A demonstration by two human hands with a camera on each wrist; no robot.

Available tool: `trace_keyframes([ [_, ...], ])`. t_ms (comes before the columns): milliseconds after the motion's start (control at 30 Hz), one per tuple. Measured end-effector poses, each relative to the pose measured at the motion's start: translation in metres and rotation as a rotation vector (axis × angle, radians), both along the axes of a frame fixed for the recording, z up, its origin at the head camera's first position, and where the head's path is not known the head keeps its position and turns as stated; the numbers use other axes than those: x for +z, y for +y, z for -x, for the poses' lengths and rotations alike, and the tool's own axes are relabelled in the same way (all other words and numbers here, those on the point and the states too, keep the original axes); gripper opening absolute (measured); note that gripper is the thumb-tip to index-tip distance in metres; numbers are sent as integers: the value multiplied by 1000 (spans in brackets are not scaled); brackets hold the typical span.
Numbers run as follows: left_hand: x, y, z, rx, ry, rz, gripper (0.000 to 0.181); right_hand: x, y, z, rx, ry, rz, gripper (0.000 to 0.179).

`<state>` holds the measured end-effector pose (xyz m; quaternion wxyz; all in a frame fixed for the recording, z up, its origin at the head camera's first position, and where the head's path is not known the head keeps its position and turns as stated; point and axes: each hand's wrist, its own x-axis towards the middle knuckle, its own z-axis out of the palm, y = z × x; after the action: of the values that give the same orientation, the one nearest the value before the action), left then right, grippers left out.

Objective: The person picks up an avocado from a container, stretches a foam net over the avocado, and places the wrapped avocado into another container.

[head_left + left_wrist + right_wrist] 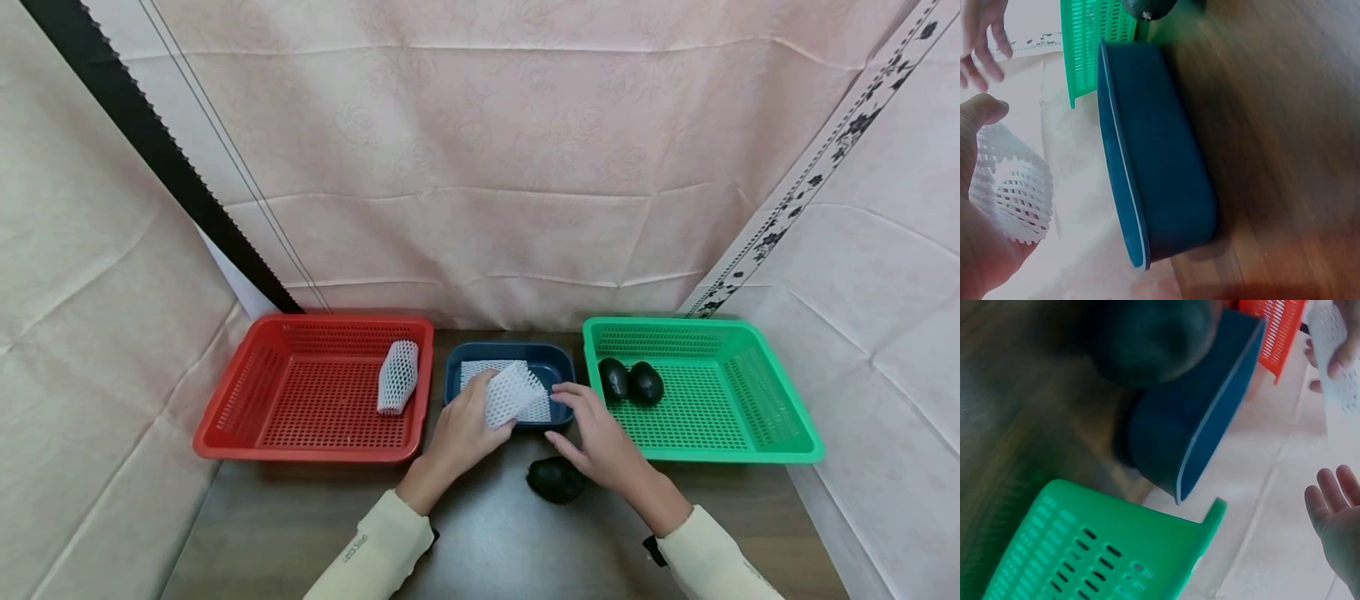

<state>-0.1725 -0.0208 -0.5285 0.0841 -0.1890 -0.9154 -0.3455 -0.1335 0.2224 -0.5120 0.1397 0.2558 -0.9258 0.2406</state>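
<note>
My left hand [467, 429] grips a white foam net sleeve [513, 393] above the blue tray [454, 367]. In the left wrist view one end of the sleeve [1021, 194] gapes open and looks hollow. My right hand [596, 437] is just right of the sleeve, fingers spread, holding nothing; the right wrist view shows a gap between that hand [1341, 519] and the sleeve. More white foam netting [474, 368] lies in the tray, partly covered by my left hand. A dark, avocado-like fruit [555, 481] rests on the table below my right hand.
On the left, a red basket [232, 417] contains one item in white foam netting [397, 377]. On the right, a green basket [780, 400] holds two dark fruits [646, 384] by its left wall. Pale cloth [480, 167] hangs behind the table [487, 542].
</note>
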Motion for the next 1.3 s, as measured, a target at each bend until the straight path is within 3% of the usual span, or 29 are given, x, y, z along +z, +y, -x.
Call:
trace_keyframes([
  [167,4,-6,-1,7,26,1,80,-10,3,-7,55,-15,-84,60],
  [400,3,-12,-2,7,81,21,80,-25,5,-15,119,-33,-120,61],
  [600,2,-16,-2,-1,141,31,80,-45,8,-21,120,-155,-166,66],
  [933,3,-19,-1,7,134,19,80,-65,18,-19,91,-420,-214,81],
  [1133,4,-20,-2,11,140,13,79,-73,25,-19,102,-491,-219,84],
  [1300,4,-20,-1,12,131,8,80,-77,27,-19,113,-493,-250,77],
])
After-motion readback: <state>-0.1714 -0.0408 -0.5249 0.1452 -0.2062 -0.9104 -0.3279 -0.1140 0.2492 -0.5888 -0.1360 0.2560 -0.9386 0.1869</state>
